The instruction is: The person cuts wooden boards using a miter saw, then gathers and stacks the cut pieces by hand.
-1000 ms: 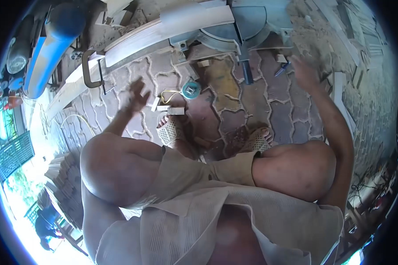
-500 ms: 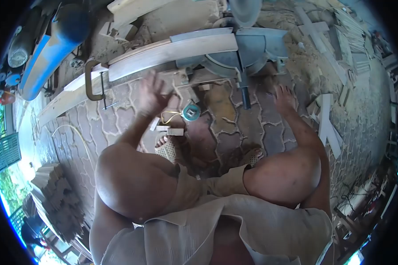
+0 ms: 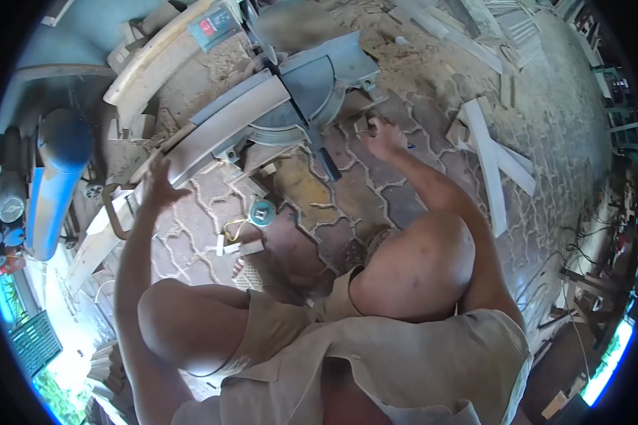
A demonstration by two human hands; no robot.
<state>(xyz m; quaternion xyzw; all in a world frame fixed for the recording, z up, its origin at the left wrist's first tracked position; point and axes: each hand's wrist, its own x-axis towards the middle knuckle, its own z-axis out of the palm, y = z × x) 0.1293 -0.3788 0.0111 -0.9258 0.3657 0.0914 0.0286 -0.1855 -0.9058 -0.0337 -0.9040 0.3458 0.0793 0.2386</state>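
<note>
My left hand [image 3: 160,188] is empty, its fingers spread beside the long pale board [image 3: 227,126] and just above the C-clamp [image 3: 112,212]. My right hand [image 3: 384,139] is on the paving right of the miter saw [image 3: 312,92], its fingers curled round a small wood block [image 3: 362,126]. A blue pen-like thing [image 3: 411,146] shows by that hand. The saw's dark handle [image 3: 328,164] points toward me. A round teal tape measure [image 3: 261,212] with a yellow strap lies on the paving, near small wood offcuts [image 3: 250,247].
Crossed pale wood strips [image 3: 489,166] lie at the right. Further boards and offcuts [image 3: 468,42] are at the top right. A blue cylindrical machine [image 3: 58,177] stands at the left. My knees frame the paving in front.
The view has turned and shifted, so the saw appears further left. My left hand has moved from above the paving to beside the board; my right hand's fingers have curled at the small block.
</note>
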